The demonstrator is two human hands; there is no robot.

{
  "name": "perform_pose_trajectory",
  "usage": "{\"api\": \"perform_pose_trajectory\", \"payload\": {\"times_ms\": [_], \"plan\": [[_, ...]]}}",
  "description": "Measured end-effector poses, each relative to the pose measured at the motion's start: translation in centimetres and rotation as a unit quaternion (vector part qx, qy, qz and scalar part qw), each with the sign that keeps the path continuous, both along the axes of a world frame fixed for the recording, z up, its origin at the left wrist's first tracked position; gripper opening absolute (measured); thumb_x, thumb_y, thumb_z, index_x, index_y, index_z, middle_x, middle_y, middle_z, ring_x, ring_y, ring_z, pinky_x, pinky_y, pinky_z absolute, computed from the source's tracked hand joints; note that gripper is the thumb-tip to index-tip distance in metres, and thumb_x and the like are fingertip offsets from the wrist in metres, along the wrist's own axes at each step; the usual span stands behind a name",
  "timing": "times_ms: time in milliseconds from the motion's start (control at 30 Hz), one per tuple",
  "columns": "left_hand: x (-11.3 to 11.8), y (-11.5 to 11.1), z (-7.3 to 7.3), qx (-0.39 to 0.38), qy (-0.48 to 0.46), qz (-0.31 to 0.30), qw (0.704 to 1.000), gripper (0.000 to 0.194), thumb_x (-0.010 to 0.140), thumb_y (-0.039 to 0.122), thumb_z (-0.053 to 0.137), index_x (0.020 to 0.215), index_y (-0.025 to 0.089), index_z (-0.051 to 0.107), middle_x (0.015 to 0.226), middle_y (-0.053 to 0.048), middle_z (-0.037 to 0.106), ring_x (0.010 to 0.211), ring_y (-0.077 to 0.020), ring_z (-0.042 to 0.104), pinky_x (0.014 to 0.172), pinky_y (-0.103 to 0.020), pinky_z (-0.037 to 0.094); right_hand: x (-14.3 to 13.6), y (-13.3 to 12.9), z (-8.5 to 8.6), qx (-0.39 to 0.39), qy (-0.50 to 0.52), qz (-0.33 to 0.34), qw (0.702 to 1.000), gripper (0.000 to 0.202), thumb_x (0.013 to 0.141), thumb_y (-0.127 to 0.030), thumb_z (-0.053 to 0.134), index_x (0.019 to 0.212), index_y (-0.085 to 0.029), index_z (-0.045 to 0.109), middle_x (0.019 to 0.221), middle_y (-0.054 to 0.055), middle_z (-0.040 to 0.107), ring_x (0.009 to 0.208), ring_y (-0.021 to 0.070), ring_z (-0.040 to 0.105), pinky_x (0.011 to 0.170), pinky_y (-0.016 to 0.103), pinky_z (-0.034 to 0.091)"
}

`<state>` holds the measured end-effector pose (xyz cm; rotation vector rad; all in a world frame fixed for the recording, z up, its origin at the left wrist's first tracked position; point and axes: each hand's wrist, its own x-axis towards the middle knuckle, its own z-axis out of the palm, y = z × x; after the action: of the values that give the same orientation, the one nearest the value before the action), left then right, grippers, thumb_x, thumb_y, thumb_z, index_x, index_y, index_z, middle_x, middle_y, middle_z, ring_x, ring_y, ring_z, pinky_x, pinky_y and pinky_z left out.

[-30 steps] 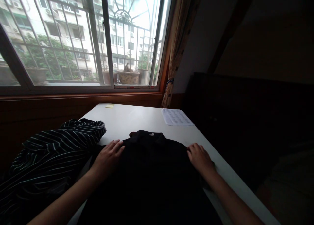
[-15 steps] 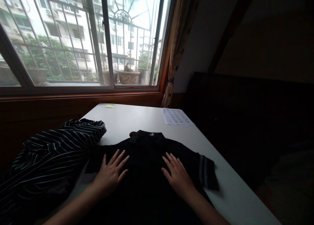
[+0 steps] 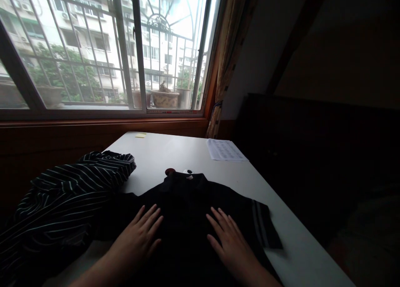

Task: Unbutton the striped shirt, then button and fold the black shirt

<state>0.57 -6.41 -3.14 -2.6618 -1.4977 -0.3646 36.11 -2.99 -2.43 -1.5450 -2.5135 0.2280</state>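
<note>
A black short-sleeved shirt (image 3: 184, 224) lies spread on the white table (image 3: 168, 151), its collar toward the window. Two grey stripes cross its right sleeve. My left hand (image 3: 136, 239) rests flat on the shirt's left part with fingers apart. On the right part, my right hand (image 3: 228, 241) lies flat, also with its fingers spread. Neither hand grips the cloth. Just beyond the collar are a brown round object (image 3: 169, 171) and a small white and black one (image 3: 188, 171), both partly hidden by the shirt.
A heap of black cloth with white stripes (image 3: 78, 182) lies at the left, beside the shirt. Printed sheets (image 3: 225, 149) are at the table's far right corner, and a yellow note (image 3: 140, 135) is at the far left. Behind the table stands a barred window.
Both hands have moved slightly toward me, and the shirt has slid with them. The white and black object beyond the collar now shows, and more of the brown one is visible.
</note>
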Motion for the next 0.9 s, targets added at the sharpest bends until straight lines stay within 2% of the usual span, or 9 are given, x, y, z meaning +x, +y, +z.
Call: {"api": "perform_pose_trajectory", "payload": {"times_ms": [100, 233, 367, 467, 667, 833, 900], "plan": [[1.5, 2.6, 0.5, -0.004, -0.015, -0.012, 1.000, 0.050, 0.101, 0.046, 0.041, 0.146, 0.025, 0.046, 0.152, -0.010, 0.044, 0.140, -0.0288, 0.042, 0.114, -0.049, 0.039, -1.2, 2.0, 0.6, -0.007, -0.007, 0.002, 1.000, 0.059, 0.100, -0.060, 0.037, 0.152, -0.032, 0.037, 0.161, 0.000, 0.026, 0.149, 0.0295, 0.020, 0.121, 0.053, 0.019], [3.4, 6.9, 0.5, 0.025, 0.017, 0.030, 0.999, 0.050, 0.101, 0.047, 0.041, 0.136, 0.016, 0.056, 0.138, -0.016, 0.057, 0.130, -0.0327, 0.051, 0.114, -0.051, 0.034, -3.7, 6.2, 1.0, 0.011, -0.006, -0.001, 1.000, 0.056, 0.101, -0.054, 0.039, 0.149, -0.025, 0.044, 0.157, 0.006, 0.036, 0.147, 0.0317, 0.025, 0.121, 0.052, 0.019], [4.0, 9.7, 0.5, 0.025, 0.015, 0.055, 0.998, 0.040, 0.101, 0.044, 0.041, 0.121, 0.017, 0.064, 0.117, -0.013, 0.066, 0.116, -0.0300, 0.059, 0.116, -0.053, 0.029, -5.6, 9.8, 0.8, 0.027, -0.009, -0.026, 0.999, 0.052, 0.102, -0.049, 0.039, 0.141, -0.018, 0.054, 0.147, 0.013, 0.048, 0.140, 0.0326, 0.038, 0.120, 0.048, 0.021], [3.8, 10.2, 0.5, 0.023, -0.007, 0.061, 0.998, 0.038, 0.101, 0.042, 0.043, 0.122, 0.019, 0.063, 0.117, -0.011, 0.066, 0.116, -0.0293, 0.058, 0.117, -0.053, 0.025, -6.0, 10.8, 0.5, 0.033, -0.008, -0.036, 0.999, 0.051, 0.102, -0.047, 0.039, 0.140, -0.018, 0.054, 0.146, 0.014, 0.049, 0.140, 0.0320, 0.037, 0.120, 0.048, 0.022], [3.2, 9.4, 0.7, 0.030, -0.027, 0.065, 0.997, 0.036, 0.100, 0.039, 0.044, 0.124, 0.019, 0.061, 0.120, -0.011, 0.065, 0.120, -0.0292, 0.056, 0.119, -0.055, 0.023, -5.3, 10.4, -0.3, 0.055, -0.004, -0.032, 0.998, 0.049, 0.101, -0.044, 0.040, 0.139, -0.018, 0.056, 0.144, 0.014, 0.050, 0.139, 0.0314, 0.039, 0.120, 0.046, 0.024], [3.2, 9.0, 1.0, 0.028, -0.055, 0.022, 0.998, 0.033, 0.093, 0.023, 0.049, 0.124, 0.018, 0.061, 0.125, -0.009, 0.064, 0.121, -0.0264, 0.056, 0.119, -0.050, 0.029, -5.3, 9.8, -0.4, 0.074, -0.009, -0.039, 0.996, 0.047, 0.101, -0.041, 0.042, 0.136, -0.016, 0.059, 0.141, 0.015, 0.054, 0.137, 0.0303, 0.042, 0.119, 0.045, 0.026], [3.3, 8.8, 0.8, 0.025, -0.057, 0.015, 0.998, 0.036, 0.094, 0.024, 0.049, 0.128, 0.019, 0.060, 0.129, -0.009, 0.063, 0.125, -0.0260, 0.055, 0.118, -0.047, 0.032, -5.4, 9.5, -0.3, 0.077, -0.010, -0.045, 0.996, 0.046, 0.101, -0.039, 0.042, 0.135, -0.014, 0.060, 0.140, 0.016, 0.054, 0.138, 0.0303, 0.042, 0.119, 0.044, 0.027]]}}
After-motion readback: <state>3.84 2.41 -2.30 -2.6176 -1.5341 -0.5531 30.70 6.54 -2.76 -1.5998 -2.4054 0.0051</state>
